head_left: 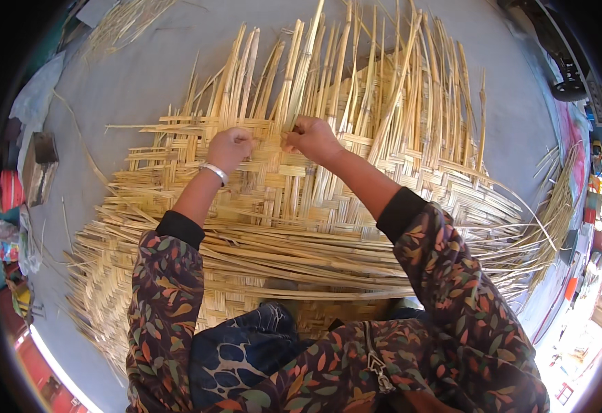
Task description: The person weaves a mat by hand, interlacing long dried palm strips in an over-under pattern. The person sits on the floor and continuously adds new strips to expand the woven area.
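A partly woven mat (284, 182) of flat, straw-coloured reed or bamboo strips lies on the floor in front of me. Long unwoven strips (346, 58) fan out from its far edge. My right hand (313, 140) is closed in a pinch at that edge, on an upright strip (303, 82) that runs down to the fingers. To its left, my left hand (230, 149), with a pale bangle (215, 173) at the wrist, rests low over the weave with curled fingers. What those fingers hold, if anything, is hidden.
A bundle of long loose strips (301, 253) lies across the mat close to my knees. More strips are piled at the far left (125, 24) and at the right (555, 213). A dark block (41, 168) and a red item (11, 191) sit along the left side.
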Motion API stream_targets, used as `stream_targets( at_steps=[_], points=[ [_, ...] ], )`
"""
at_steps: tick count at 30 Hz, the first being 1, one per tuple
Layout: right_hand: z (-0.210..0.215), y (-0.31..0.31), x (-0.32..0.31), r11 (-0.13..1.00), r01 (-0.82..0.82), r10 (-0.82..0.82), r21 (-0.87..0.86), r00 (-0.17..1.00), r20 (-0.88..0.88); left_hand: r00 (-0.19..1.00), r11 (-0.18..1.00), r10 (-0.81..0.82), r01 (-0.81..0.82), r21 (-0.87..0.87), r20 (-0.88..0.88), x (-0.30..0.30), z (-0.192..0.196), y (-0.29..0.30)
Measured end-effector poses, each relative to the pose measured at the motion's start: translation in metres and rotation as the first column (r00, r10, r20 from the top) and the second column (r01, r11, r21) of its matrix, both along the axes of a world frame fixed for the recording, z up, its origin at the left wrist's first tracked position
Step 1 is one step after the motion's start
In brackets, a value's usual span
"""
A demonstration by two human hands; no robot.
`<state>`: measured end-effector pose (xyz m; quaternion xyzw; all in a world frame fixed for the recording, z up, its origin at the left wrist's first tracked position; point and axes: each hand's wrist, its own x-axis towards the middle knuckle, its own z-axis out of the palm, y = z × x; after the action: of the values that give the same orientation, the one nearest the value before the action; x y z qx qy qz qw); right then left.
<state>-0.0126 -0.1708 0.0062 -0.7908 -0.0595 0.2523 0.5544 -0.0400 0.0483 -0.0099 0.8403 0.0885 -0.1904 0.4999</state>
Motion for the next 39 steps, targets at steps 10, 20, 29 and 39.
stream_targets(
  at_steps=[10,20,29,39],
  points=[
    [-0.044,0.026,0.008,0.981,0.187,-0.184,0.044,0.980,-0.069,0.991,0.912,-0.131,0.124,0.390,-0.009,0.007,-0.004,-0.020],
    [-0.037,0.028,0.007,0.982,0.190,-0.190,-0.020,0.981,-0.033,0.992,0.924,-0.119,0.097,0.370,0.035,0.007,-0.002,-0.023],
    [-0.038,0.030,-0.006,0.973,0.198,-0.148,-0.120,0.931,0.335,0.993,0.935,-0.120,0.108,0.337,0.015,0.007,-0.009,-0.015],
    [-0.033,0.029,-0.001,0.960,0.162,-0.102,-0.229,0.962,0.255,0.957,0.918,-0.189,0.093,0.386,0.219,-0.005,-0.008,-0.023]
  ],
)
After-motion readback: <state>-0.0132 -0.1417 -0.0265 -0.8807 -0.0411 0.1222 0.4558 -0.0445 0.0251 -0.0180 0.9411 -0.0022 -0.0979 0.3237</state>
